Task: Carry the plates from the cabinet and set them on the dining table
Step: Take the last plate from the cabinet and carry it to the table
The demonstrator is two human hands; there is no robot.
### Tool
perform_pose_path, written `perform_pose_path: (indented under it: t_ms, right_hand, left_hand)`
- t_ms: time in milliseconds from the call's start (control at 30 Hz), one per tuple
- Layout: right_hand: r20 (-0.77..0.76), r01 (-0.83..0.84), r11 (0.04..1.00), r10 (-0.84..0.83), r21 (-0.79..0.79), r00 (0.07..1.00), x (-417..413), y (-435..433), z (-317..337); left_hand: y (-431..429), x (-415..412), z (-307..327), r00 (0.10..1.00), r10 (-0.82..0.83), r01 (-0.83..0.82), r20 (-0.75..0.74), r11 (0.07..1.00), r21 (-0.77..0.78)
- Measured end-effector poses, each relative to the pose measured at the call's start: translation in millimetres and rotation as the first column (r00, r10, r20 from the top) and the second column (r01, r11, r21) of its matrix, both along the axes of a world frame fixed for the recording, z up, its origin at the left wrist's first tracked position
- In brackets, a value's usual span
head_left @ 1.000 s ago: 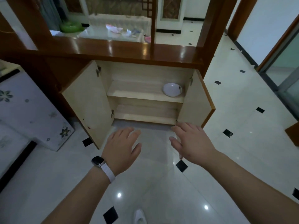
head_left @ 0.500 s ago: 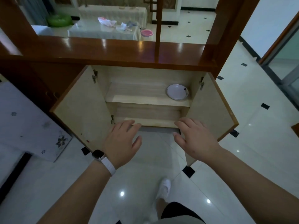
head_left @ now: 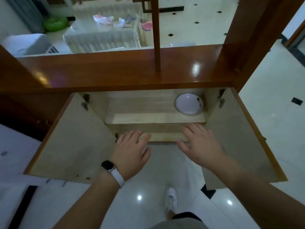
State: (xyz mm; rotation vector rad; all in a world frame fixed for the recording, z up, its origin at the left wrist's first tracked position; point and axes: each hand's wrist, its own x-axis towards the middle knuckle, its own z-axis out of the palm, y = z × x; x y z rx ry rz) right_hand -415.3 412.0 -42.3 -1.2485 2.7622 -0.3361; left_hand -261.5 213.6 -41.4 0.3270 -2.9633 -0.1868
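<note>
A white plate (head_left: 189, 104) lies at the right end of the upper shelf inside the low wooden cabinet (head_left: 155, 119), whose two doors stand wide open. My left hand (head_left: 130, 152), with a watch on its wrist, hovers palm down in front of the lower shelf, fingers spread and holding nothing. My right hand (head_left: 200, 144) hovers beside it, also palm down and spread, below and in front of the plate. Neither hand touches the plate.
The left door (head_left: 71, 142) and right door (head_left: 237, 138) flank my arms. A glossy brown countertop (head_left: 115, 71) overhangs the cabinet, with a wooden post (head_left: 156, 35) rising from it. A cloth-covered table (head_left: 102, 37) stands in the room beyond. My white shoe (head_left: 170, 200) is on the tiled floor.
I have stepped closer to the cabinet, so it and the plate look larger. Both hands have moved forward toward the shelves, still spread and holding nothing.
</note>
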Motion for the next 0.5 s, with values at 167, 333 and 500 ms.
perform_pose_path:
  t_ms: [167,333,500]
  right_hand:
    - [0.01,0.024,1.0,-0.024,0.017,1.0,-58,-20,1]
    - [0.015,0.067,0.998,-0.067,0.01,0.998,-89,-28,0]
    - [0.034,0.127,0.991,-0.128,0.039,0.991,-116,-31,-15]
  left_hand:
    - [-20,-61,6,1.0,-0.019,0.019,0.011,1.0,-0.016]
    - [-35,-99,-2,0.996,-0.082,0.082,0.028,0.997,-0.01]
    - [-54,-138,-28,0.986,-0.155,0.155,0.057,0.988,-0.012]
